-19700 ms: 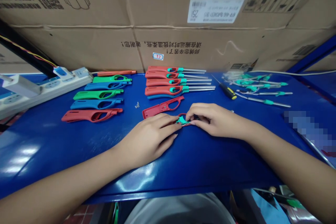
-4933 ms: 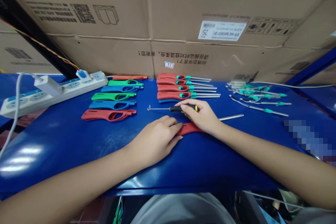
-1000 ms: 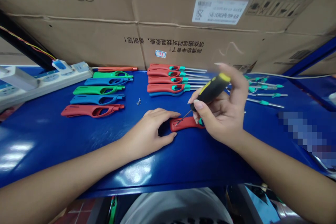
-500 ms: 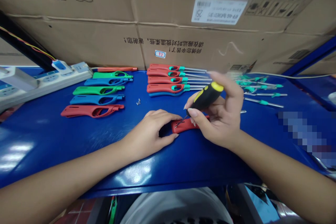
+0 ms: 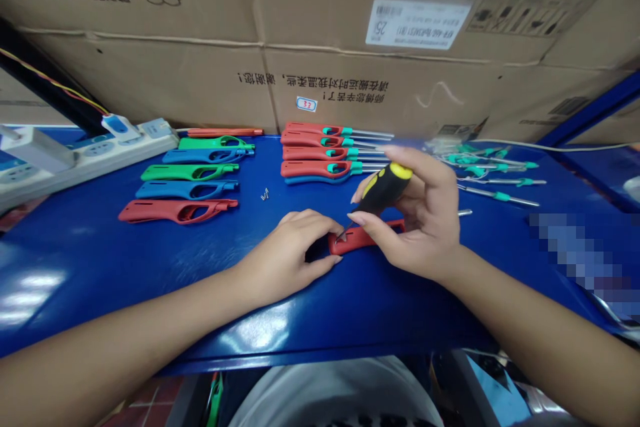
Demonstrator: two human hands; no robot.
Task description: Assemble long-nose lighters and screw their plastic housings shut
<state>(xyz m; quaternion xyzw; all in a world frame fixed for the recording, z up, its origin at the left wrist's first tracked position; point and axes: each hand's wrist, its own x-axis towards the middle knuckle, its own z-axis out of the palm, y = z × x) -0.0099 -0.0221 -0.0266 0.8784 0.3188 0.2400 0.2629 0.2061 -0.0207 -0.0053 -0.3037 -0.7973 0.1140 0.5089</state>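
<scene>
My left hand (image 5: 295, 250) grips the left end of a red lighter (image 5: 357, 238) lying on the blue table, thumb and forefinger on either side. Closed around a black and yellow screwdriver (image 5: 384, 188), my right hand (image 5: 425, 220) holds it tilted, its tip on the lighter's left end. The right hand hides part of the lighter; a metal tube end (image 5: 465, 213) shows beyond it. A few small screws (image 5: 265, 194) lie behind my left hand.
Several empty casings (image 5: 177, 211) lie at left, near a white power strip (image 5: 100, 150). Red lighters with metal tubes (image 5: 317, 169) are stacked behind. Tubes with teal parts (image 5: 500, 196) lie at right. A cardboard box (image 5: 200, 73) stands at the back.
The screwdriver's handle and the fingers of my right hand have shifted slightly left and down. The tip stays at the lighter's left end. My left hand keeps its hold.
</scene>
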